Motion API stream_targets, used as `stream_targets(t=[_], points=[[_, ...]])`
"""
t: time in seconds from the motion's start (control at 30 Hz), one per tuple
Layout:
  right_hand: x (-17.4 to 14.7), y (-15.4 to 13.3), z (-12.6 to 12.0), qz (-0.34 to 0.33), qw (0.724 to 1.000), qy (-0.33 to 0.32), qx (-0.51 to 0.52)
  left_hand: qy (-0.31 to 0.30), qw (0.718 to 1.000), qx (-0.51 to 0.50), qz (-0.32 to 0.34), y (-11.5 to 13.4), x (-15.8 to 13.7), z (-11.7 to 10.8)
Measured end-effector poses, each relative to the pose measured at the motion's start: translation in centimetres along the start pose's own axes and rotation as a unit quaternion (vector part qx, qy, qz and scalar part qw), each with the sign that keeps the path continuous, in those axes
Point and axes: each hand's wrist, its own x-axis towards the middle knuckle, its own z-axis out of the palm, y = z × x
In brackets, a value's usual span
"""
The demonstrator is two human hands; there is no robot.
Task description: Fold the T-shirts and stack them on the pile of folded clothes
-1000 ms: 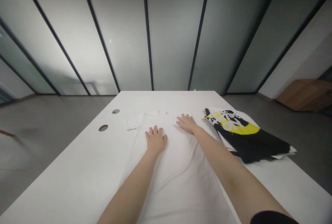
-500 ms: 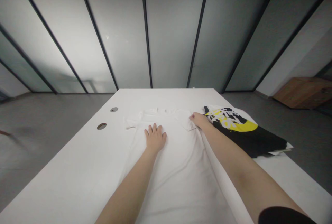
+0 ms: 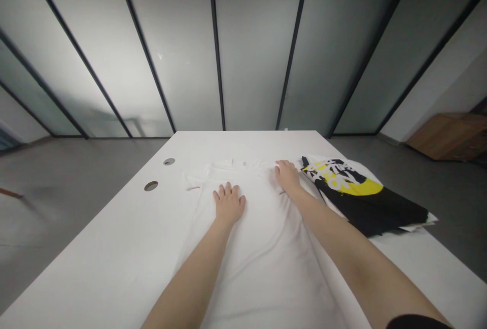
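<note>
A white T-shirt [image 3: 258, 248] lies spread out on the white table, its collar toward the far end and soft creases running down its right side. My left hand [image 3: 230, 204] rests flat on the chest of the shirt with its fingers spread. Over the shirt's right shoulder and sleeve is my right hand [image 3: 288, 175], its fingers apart and pointing left, with no cloth seen gripped in them. The hand hides most of that sleeve.
To the right, folded shirts [image 3: 365, 202] with a black, yellow and white print lie in a pile. Two round holes pierce the tabletop [image 3: 114, 258] on the left. Frosted glass panels stand beyond the table; a wooden cabinet [image 3: 449, 136] is at far right.
My right hand has let go of the sleeve edge it was pinching and moved slightly up and left over the shoulder, fingers opening. My left hand stays put on the shirt.
</note>
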Motion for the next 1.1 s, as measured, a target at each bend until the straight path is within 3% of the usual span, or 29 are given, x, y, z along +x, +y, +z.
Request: stream_targets(t=[0.17,0.6,1.1], points=[[-0.7,-1.2,2.1,-0.066,0.997,-0.029,0.020,0.004,1.000,0.000,0.003,-0.1,-0.1,0.0],[0.4,1.9,3.2,-0.138,0.984,-0.012,0.116,-0.002,1.000,-0.006,0.001,0.0,-0.2,-0.3],[0.9,6.7,1.2,-0.120,0.992,0.037,0.020,-0.003,1.000,-0.015,-0.003,0.0,-0.1,-0.1]])
